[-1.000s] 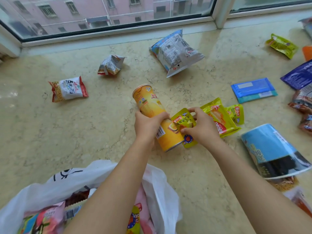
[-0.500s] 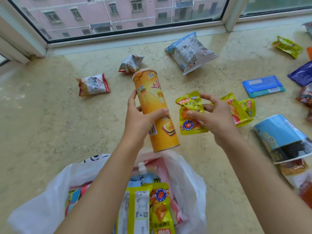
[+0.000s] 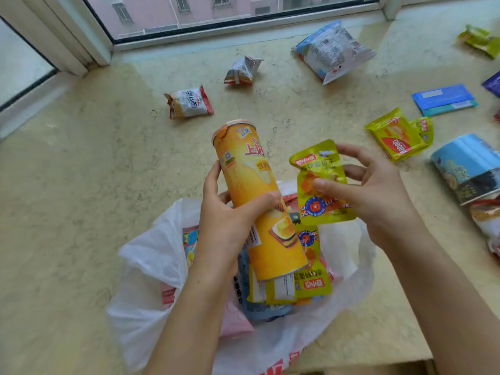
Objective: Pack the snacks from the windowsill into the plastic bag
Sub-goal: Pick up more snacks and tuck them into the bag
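Observation:
My left hand (image 3: 228, 212) grips an orange chip can (image 3: 251, 185), held tilted with its lower end over the mouth of the white plastic bag (image 3: 146, 269). Beside it, my right hand (image 3: 370, 193) pinches a small yellow snack pouch (image 3: 322, 169) above the bag's right side. Inside the bag lie several packets, among them yellow pouches (image 3: 311, 282) and a pink one (image 3: 235, 323).
On the marble windowsill (image 3: 81, 185) lie a red-and-white noodle pack (image 3: 189, 102), a small crumpled pack (image 3: 241, 70), a big blue-white bag (image 3: 334, 50), a blue flat pack (image 3: 443, 98), two yellow pouches (image 3: 397, 135) and a blue-black bag (image 3: 470, 169). More packets crowd the right edge.
Both hands have lifted the can and the pouch off the sill and carried them back toward me, over the open bag. The view has tilted down onto the bag.

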### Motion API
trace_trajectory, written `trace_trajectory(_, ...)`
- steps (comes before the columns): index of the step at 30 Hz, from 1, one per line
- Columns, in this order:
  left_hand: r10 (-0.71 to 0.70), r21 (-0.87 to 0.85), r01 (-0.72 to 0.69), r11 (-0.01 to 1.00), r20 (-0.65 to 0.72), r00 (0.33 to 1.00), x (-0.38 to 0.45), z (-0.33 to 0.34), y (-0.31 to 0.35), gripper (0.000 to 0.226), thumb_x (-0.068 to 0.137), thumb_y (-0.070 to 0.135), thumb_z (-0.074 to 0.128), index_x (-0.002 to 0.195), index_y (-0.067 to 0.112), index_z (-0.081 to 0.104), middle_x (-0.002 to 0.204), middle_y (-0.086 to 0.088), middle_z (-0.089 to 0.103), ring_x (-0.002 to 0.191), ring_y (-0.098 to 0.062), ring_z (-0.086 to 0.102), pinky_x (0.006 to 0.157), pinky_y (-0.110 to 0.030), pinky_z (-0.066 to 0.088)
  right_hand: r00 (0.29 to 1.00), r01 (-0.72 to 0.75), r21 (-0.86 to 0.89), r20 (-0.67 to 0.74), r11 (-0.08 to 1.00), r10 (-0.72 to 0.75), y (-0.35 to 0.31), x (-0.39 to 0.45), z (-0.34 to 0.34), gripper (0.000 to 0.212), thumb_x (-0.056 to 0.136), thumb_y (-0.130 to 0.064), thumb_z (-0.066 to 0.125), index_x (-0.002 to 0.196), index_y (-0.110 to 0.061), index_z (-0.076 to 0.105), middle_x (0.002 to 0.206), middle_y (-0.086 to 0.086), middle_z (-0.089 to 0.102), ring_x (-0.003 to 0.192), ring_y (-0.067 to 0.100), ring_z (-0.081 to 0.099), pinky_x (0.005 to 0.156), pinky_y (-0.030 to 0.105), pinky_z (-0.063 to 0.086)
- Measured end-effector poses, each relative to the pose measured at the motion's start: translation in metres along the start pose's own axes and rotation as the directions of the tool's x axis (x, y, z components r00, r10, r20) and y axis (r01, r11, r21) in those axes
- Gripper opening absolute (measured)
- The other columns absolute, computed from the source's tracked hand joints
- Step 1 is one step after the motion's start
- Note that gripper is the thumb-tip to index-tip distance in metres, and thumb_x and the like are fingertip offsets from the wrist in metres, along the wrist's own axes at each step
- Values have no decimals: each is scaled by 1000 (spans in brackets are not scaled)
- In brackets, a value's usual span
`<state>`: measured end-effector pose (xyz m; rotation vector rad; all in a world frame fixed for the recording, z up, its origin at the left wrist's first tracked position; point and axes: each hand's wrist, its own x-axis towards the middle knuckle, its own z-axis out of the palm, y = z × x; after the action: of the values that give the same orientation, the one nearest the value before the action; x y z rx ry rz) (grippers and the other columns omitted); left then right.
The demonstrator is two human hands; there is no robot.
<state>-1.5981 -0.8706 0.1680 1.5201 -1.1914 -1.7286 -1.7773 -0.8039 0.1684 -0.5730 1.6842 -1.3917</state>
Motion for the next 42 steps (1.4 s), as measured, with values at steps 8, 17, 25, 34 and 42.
trace_trajectory(8,56,129,-47,991,-63,996,-48,-13,-46,112,39,40,87,137,50,35,123,11,62,104,-10,66,89,-43,54,998,-30,-118,49,993,35,34,-49,2,57,68,4,79,112,-28,59,94,5,73,73,19,72,59,32,58)
trace_trajectory(17,135,516,-35,856,-157,978,-68,-20,-57,115,52,48,83,145,51,14,136,12,52,117,-12,55,97,-42,47,997,-12,-194,79,981,28,76,-75,21,62,68,0,81,114,-33,55,100,-1,72,82,11,71,72,31,57)
trace_trajectory(25,263,841,-52,538,-109,959,-62,-36,-65,94,77,45,69,152,35,14,148,2,28,128,-22,44,85,-34,44,998,50,-303,49,952,-37,85,-81,36,57,75,-1,75,121,-30,56,96,-9,69,81,-3,65,70,15,53)
trace_trajectory(34,358,904,-54,425,-113,927,-62,-36,-87,92,80,56,61,152,21,16,142,-9,29,132,-28,35,84,-40,51,987,141,-518,14,843,-157,86,-89,49,49,75,-26,79,121,-27,61,103,-16,63,93,4,59,79,32,53)
trace_trajectory(42,412,901,-62,429,-135,901,-57,-36,-86,93,76,59,60,149,12,26,145,-13,36,130,-34,38,97,-46,44,965,235,-605,49,761,-259,91,-88,51,58,76,-31,78,129,-23,56,127,-9,57,121,11,49,98,30,43)
